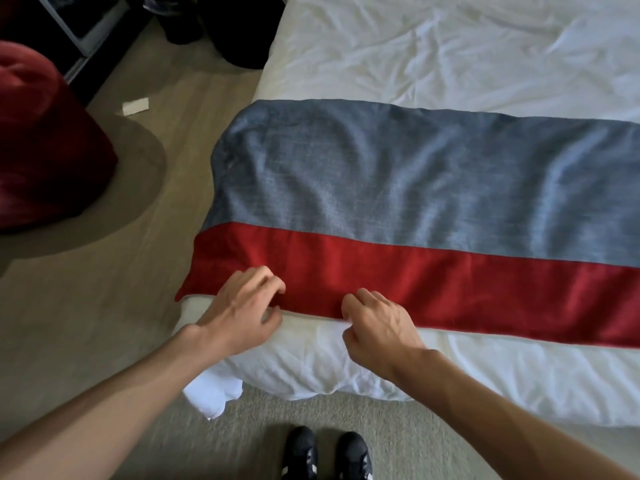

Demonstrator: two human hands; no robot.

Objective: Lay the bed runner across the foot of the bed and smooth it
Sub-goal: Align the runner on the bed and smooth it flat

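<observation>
The bed runner [398,202], blue-grey with a red band along its near side, lies across the foot of the white bed [450,57]. Its left end hangs over the bed's left side. The blue part shows soft ripples. My left hand [242,306] pinches the red near edge with curled fingers close to the left corner. My right hand [374,327] grips the same edge a short way to the right, thumb tucked under the hem.
A red round seat [45,140] on a brown round base stands on the carpet at the left. A small white paper [135,106] lies on the floor. Dark bags [221,29] sit beside the bed's far left. My black shoes [325,455] are below.
</observation>
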